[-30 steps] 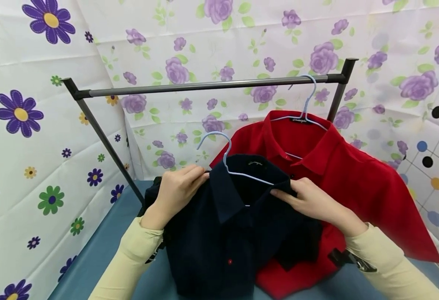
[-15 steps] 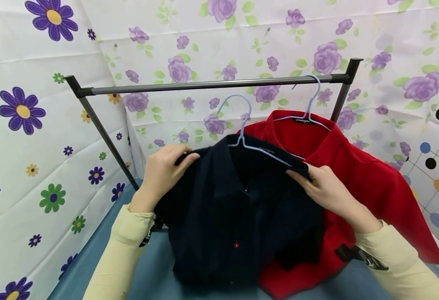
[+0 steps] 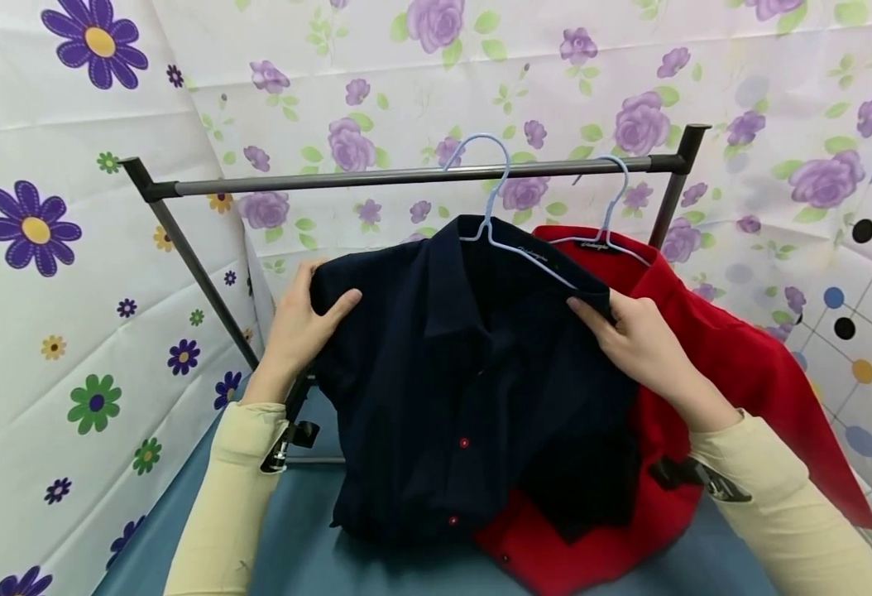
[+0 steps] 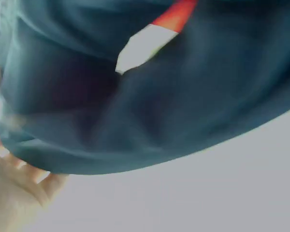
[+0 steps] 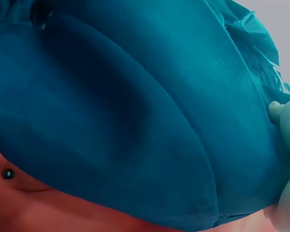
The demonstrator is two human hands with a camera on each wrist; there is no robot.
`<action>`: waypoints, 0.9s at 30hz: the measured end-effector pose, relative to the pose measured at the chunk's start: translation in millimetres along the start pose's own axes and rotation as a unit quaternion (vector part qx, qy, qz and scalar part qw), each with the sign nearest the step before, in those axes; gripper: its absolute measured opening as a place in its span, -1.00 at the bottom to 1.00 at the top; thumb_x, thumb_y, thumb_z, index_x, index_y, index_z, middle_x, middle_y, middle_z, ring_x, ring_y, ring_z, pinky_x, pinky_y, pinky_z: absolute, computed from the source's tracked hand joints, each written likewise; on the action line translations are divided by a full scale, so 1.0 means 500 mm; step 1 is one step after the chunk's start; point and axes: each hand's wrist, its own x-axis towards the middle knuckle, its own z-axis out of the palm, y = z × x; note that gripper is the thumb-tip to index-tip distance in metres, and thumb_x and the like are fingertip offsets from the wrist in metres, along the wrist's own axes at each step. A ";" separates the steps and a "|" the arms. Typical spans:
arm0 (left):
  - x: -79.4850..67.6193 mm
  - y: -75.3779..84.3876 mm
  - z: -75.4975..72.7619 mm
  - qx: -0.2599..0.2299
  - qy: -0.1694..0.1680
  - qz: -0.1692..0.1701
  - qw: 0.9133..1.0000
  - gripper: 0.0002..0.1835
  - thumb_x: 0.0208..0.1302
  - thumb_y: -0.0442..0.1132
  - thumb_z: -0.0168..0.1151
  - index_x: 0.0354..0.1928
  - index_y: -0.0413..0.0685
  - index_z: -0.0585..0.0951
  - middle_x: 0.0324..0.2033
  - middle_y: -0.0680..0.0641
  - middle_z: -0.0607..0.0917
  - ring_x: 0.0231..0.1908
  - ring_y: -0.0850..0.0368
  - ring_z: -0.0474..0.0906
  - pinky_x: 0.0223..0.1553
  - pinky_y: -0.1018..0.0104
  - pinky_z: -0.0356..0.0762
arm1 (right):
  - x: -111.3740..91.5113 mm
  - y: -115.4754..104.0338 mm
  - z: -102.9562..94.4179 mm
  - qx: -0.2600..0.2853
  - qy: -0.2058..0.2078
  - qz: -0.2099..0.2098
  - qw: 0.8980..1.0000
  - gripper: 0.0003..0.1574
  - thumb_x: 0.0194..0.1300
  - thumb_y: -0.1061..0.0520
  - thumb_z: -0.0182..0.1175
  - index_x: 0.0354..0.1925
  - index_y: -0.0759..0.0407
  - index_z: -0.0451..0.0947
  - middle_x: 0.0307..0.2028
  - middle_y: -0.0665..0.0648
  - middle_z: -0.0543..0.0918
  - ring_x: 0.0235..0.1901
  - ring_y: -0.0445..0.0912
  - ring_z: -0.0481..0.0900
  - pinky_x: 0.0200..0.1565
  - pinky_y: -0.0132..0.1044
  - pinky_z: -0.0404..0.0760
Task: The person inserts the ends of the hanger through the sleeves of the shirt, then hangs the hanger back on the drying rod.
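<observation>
A navy short-sleeved shirt [image 3: 406,372] with red buttons hangs on a pale blue wire hanger [image 3: 489,217]. My left hand [image 3: 294,327] grips its shoulder at the left, thumb in front and the fingers behind the cloth. At the other shoulder, beside the collar, my right hand [image 3: 648,352] pinches the fabric, its fingertips mostly hidden. The hanger's hook rises above the dark metal rail [image 3: 347,178] and overlaps it in the head view. Dark cloth fills both wrist views, with the left hand [image 4: 19,188] at the hem-like edge and the right hand [image 5: 287,140] at the side.
A red shirt [image 3: 741,372] hangs from the rail's right end on a similar hanger [image 3: 615,199], partly behind the navy one. The rack's left post [image 3: 198,257] slants down to the blue surface [image 3: 309,530]. Flowered curtains [image 3: 376,66] stand behind.
The navy shirt and its hanger have risen, bringing the hook from below the rail to above it. My left hand has slid outward from near the collar to the shoulder end.
</observation>
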 end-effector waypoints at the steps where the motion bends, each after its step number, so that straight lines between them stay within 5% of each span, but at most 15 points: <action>1: -0.003 -0.011 0.005 -0.017 -0.019 -0.027 0.999 -0.23 0.32 0.23 0.29 0.38 -0.03 0.31 0.14 -0.26 0.53 0.09 -0.26 0.49 0.12 -0.19 0.37 | 0.001 0.003 -0.002 -0.003 0.001 0.007 1.000 -0.81 0.47 0.12 0.22 -0.06 0.18 0.67 -0.69 -0.09 0.21 -0.67 -0.16 0.23 -0.55 -0.36 0.28; 5: -0.019 -0.056 0.034 -0.070 -0.114 -0.110 0.985 -0.03 0.33 0.29 0.22 0.57 0.05 0.02 0.38 -0.32 0.32 0.29 -0.30 0.35 0.26 -0.23 0.27 | 0.004 0.012 -0.009 -0.021 0.007 0.040 0.999 -0.72 0.50 0.04 0.19 -0.04 0.19 0.68 -0.71 -0.04 0.30 -0.62 -0.09 0.31 -0.48 -0.35 0.30; 12: -0.079 -0.117 0.088 -0.167 -0.233 -0.195 0.938 -0.02 0.45 0.27 0.06 0.63 0.12 -0.25 0.56 -0.28 -0.03 0.49 -0.31 0.01 0.36 -0.28 0.12 | 0.010 0.028 -0.019 -0.040 0.009 0.074 0.996 -0.62 0.53 -0.05 0.13 -0.03 0.22 0.67 -0.68 0.06 0.47 -0.56 -0.02 0.41 -0.41 -0.33 0.33; 18: -0.161 -0.143 0.110 -0.204 -0.327 -0.191 0.903 -0.02 0.51 0.16 0.06 0.61 0.04 -0.34 0.54 -0.33 -0.05 0.49 -0.33 0.00 0.37 -0.28 0.11 | 0.010 0.035 -0.018 -0.039 0.012 0.092 0.995 -0.60 0.53 -0.08 0.13 -0.03 0.21 0.67 -0.66 0.07 0.47 -0.55 -0.01 0.41 -0.41 -0.32 0.33; 25: -0.247 -0.147 0.131 -0.215 -0.483 -0.169 0.832 0.25 0.33 0.19 0.30 0.57 0.00 -0.48 0.56 -0.18 -0.43 0.53 -0.25 -0.43 0.43 -0.30 -0.20 | 0.011 0.038 -0.020 -0.042 0.015 0.093 0.995 -0.62 0.52 -0.08 0.14 -0.05 0.19 0.66 -0.66 0.08 0.44 -0.53 0.01 0.39 -0.40 -0.31 0.31; 27: -0.259 -0.139 0.142 -0.227 -0.485 -0.171 0.827 0.32 0.26 0.11 0.41 0.57 0.06 -0.50 0.56 -0.15 -0.44 0.54 -0.24 -0.40 0.43 -0.31 -0.21 | 0.011 0.038 -0.020 -0.043 0.012 0.093 0.995 -0.61 0.52 -0.08 0.14 0.00 0.18 0.67 -0.64 0.09 0.50 -0.50 0.01 0.41 -0.37 -0.31 0.32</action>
